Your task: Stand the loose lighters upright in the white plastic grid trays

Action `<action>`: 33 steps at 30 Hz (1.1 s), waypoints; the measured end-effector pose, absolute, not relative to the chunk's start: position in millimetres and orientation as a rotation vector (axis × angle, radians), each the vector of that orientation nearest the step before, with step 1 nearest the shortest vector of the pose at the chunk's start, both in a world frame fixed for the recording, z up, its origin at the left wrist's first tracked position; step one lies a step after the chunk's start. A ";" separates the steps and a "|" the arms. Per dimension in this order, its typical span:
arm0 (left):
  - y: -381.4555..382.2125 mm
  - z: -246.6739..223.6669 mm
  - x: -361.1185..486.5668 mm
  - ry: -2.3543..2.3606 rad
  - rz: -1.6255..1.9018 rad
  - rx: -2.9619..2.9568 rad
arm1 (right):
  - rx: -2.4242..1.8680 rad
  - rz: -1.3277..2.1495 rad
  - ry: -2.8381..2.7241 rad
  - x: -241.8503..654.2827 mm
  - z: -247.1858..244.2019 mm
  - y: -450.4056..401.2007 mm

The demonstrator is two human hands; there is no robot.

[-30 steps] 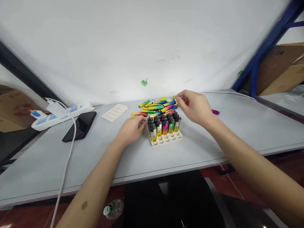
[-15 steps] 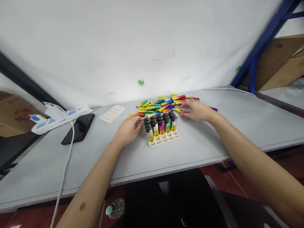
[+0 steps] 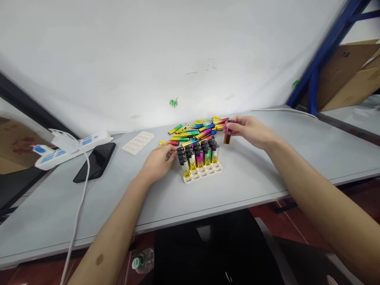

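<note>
Black-topped lighters (image 3: 199,157) stand upright in rows in a white slotted tray (image 3: 204,172), whose front row of slots is bare. My left hand (image 3: 158,161) rests at the tray's left side, fingers loosely bent and thumb apart, its fingertips beside or touching the rear left lighters. Right of the tray, my right hand (image 3: 247,128) pinches a shiny pink-and-gold lighter sleeve (image 3: 228,134), held roughly upright. Behind the lighters lies a loose heap of metallic sleeves (image 3: 192,132) in yellow, green, blue, red and pink.
A second white slotted tray (image 3: 138,143) lies at the left, near a black phone (image 3: 95,162). Behind the phone is a power strip (image 3: 74,149) with a white cable (image 3: 84,190) running over the table's front edge. Cardboard boxes (image 3: 353,75) stand at the far right.
My right hand has taken hold of the pink-and-gold lighter sleeve and raised it roughly upright. My left hand stays beside the tray. The whole view has shifted slightly.
</note>
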State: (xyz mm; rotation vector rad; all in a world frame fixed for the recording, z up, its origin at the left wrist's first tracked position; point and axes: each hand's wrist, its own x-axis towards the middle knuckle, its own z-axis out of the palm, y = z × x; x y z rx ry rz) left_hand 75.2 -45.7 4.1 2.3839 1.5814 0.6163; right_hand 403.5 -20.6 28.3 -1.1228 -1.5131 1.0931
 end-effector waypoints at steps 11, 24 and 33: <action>-43.3 0.8 71.2 1.578 0.610 2.386 | -1.067 1.476 -1.118 372.3 12.6 -19.6; -43.3 1.4 71.7 1.581 0.614 2.391 | -1.020 1.421 -1.062 369.8 11.3 -18.5; -43.2 0.8 71.6 1.587 0.613 2.388 | -0.955 1.423 -1.141 364.8 12.5 -25.6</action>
